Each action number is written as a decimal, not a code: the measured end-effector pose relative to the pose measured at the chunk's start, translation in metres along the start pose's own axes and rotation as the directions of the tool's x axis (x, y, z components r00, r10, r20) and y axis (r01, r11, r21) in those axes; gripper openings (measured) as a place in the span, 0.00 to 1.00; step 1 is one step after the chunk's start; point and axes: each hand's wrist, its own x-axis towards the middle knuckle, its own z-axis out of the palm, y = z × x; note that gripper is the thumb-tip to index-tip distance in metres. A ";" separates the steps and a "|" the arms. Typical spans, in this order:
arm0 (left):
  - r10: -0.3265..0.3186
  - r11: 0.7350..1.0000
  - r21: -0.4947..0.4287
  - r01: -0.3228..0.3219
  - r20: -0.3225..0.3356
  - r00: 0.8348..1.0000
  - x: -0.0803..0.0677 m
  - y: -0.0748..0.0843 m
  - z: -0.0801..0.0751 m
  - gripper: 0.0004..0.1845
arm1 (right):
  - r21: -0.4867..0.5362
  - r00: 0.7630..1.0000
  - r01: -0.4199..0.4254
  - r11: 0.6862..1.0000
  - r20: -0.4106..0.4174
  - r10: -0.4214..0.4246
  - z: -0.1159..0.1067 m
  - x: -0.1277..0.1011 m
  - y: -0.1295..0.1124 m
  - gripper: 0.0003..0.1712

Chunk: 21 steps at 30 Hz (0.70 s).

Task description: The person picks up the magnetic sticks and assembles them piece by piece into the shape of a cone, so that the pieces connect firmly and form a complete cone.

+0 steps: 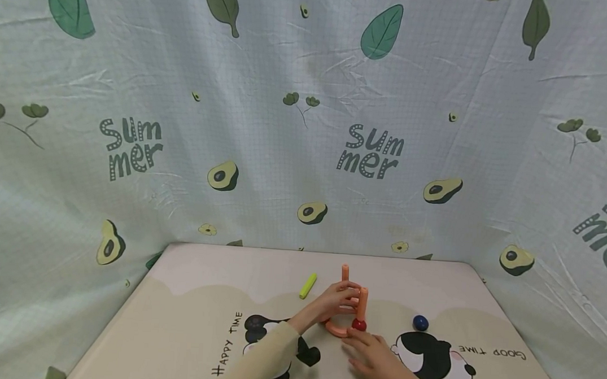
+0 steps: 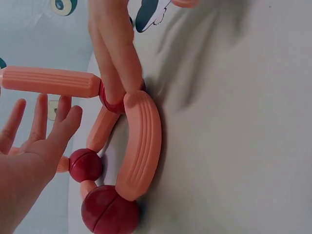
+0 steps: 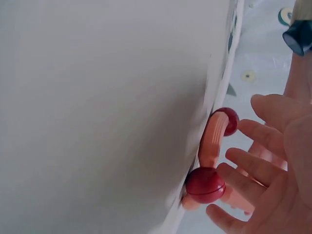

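A toy frame of ribbed orange sticks and dark red balls stands on the mat. Its curved orange base piece [image 1: 335, 329] [image 2: 141, 146] [image 3: 212, 139] lies flat, with two orange sticks [image 1: 362, 302] upright above it. My left hand [image 1: 336, 304] [image 2: 44, 136] is beside the uprights with its fingers straight, nearest one orange stick [image 2: 48, 82]; it grips nothing. My right hand [image 1: 372, 356] [image 3: 273, 170] reaches in from the near side, its straight fingertips [image 2: 117, 53] touching the front red ball [image 1: 358, 325] [image 2: 114, 100] [image 3: 204, 184]. Two more red balls [image 2: 85, 165] join the base.
A yellow-green stick [image 1: 308, 285] lies on the mat [image 1: 202, 298] to the back left of the frame. A dark blue ball [image 1: 420, 323] [image 3: 298, 36] rests to the right. A leaf-and-avocado cloth [image 1: 306, 127] hangs behind and around the mat.
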 end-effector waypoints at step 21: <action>0.153 0.979 0.152 -0.134 -0.123 0.981 -0.022 -0.001 -0.043 0.18 | 0.132 0.940 -0.067 0.989 -0.323 0.106 -0.002 0.001 0.022 0.17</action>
